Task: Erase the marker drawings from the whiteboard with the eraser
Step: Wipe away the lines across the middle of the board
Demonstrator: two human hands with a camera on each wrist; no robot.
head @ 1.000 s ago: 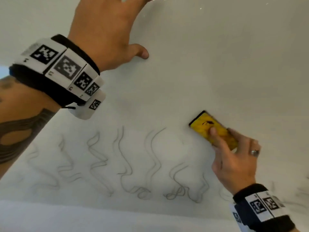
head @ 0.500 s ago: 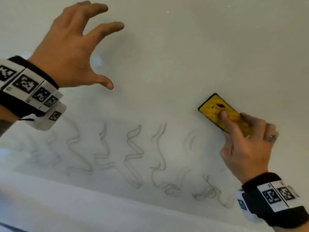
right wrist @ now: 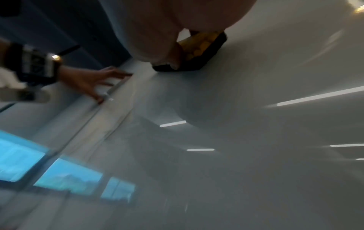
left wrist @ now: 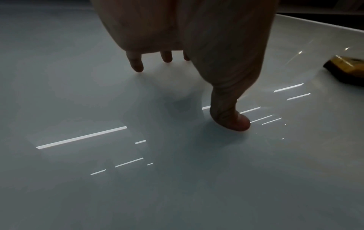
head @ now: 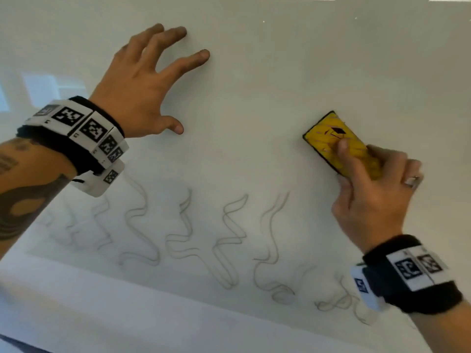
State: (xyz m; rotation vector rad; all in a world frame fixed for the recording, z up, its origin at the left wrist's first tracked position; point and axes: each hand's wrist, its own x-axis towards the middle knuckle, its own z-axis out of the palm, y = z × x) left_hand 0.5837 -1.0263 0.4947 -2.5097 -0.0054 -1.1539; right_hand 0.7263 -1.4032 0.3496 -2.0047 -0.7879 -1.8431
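The whiteboard point(head: 254, 98) fills the head view. Faint grey wavy marker drawings point(head: 229, 238) run in a row across its lower part. My right hand point(head: 369, 194) grips the yellow eraser point(head: 328, 138) with its black felt flat on the board, above the right end of the drawings; the index finger lies on the eraser's top. The eraser point(right wrist: 199, 49) shows under the palm in the right wrist view. My left hand point(head: 153, 98) is spread at upper left, fingertips and thumb point(left wrist: 230, 115) touching bare board, holding nothing.
A plain white band point(head: 102, 309) runs below the drawings along the board's lower edge, with a dark corner at bottom left. Ceiling lights and a blue window reflect in the glossy surface. The board above and between the hands carries no marks.
My left hand has gone from a raised claw to spread fingers set on the board. The eraser has slid upward, away from the tops of the wavy lines.
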